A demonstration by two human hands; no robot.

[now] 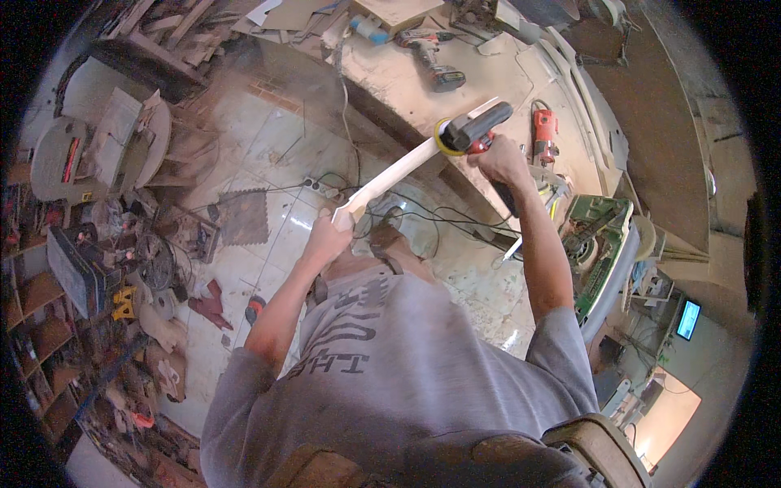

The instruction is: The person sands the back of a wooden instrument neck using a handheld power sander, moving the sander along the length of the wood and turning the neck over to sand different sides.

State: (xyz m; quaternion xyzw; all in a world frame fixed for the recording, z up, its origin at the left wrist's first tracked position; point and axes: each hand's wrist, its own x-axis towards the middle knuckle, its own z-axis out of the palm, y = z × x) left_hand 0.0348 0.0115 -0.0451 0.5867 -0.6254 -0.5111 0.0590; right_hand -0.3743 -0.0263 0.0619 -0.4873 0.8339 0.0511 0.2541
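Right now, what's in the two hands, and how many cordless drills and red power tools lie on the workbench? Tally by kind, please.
Wooden strip, in the left hand: 1
Disc sander, in the right hand: 1
Cordless drill: 1
Red power tool: 1
Total: 4

The pale wooden strip (pixel 399 169) looks smooth and matt; the sander (pixel 480 124) has a dark, plastic-looking body. Far right, the red power tool (pixel 543 130) looks like glossy plastic. The benchtop (pixel 386 77) is dusty and matt, the floor tiles (pixel 281 256) glossy, the T-shirt (pixel 431 358) matt cloth.
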